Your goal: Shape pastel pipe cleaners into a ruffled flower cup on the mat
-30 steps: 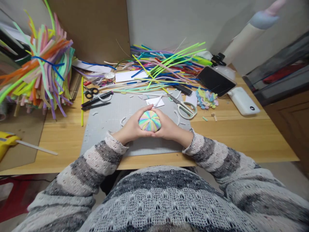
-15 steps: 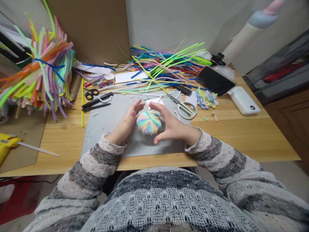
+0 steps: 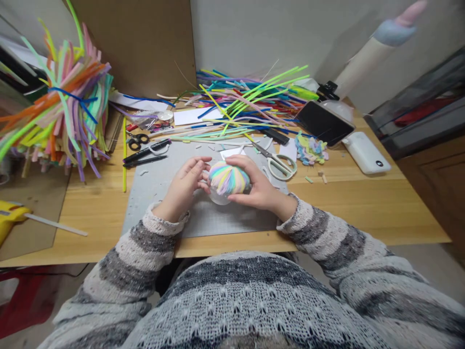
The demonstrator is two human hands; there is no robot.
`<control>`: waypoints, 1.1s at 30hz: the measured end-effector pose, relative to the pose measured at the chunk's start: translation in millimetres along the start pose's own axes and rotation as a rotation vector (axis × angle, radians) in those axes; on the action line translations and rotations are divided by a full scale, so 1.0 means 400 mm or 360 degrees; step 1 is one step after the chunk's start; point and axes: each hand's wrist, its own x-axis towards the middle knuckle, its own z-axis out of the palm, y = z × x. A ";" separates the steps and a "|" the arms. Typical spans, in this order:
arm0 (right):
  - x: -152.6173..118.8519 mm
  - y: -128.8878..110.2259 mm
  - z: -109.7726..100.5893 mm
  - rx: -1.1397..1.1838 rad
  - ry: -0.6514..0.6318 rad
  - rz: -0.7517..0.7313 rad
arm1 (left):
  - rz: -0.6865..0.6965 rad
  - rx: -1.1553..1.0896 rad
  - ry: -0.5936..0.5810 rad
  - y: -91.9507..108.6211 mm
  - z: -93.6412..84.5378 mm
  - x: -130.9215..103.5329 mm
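Observation:
A pastel-striped fuzzy ball (image 3: 229,178), apparently made of pipe cleaners, is tilted in front of me above the grey mat (image 3: 203,220). My right hand (image 3: 256,186) grips it from the right, thumb at the near side and fingers over the far side. Below the ball shows a clear, rounded piece (image 3: 220,198), partly hidden by it. My left hand (image 3: 187,184) is at the left of the ball, fingers loosely bent and apart, the tips close to its edge; whether they touch it I cannot tell.
White-handled scissors (image 3: 278,162) lie right of the mat, black scissors (image 3: 138,141) and pens (image 3: 147,151) to the left. Loose pipe cleaners (image 3: 254,99) pile up behind. A tied bundle (image 3: 69,106) and a yellow glue gun (image 3: 10,218) are left; a phone (image 3: 325,122) and white power bank (image 3: 367,152) right.
My right hand has closed on the striped ball and tipped it, baring the clear piece below. My left hand has drawn down and its fingers have bent inward.

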 end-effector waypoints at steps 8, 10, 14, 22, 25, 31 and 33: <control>0.008 0.025 0.025 0.0833 0.0488 0.0681 | 0.0633 0.0650 -0.0278 -0.042 0.018 -0.019; 0.006 0.023 0.034 0.0943 0.0471 0.0730 | 0.0702 0.0623 -0.0189 -0.050 0.032 -0.024; -0.006 0.012 0.045 0.1172 0.0305 0.0807 | 0.0796 0.0784 0.0045 -0.052 0.042 -0.033; -0.006 0.019 0.039 0.1169 0.0113 0.0755 | 0.1006 0.0978 -0.0140 -0.015 0.025 -0.036; 0.000 0.023 0.041 0.1330 0.0313 0.0801 | 0.1139 0.1061 -0.0210 -0.012 0.030 -0.038; 0.008 0.017 0.040 0.1731 0.0587 0.0838 | 0.1396 0.1195 -0.0225 -0.017 0.035 -0.042; 0.009 0.014 0.040 0.1818 0.0640 0.0856 | 0.1335 0.1160 -0.0232 -0.015 0.036 -0.043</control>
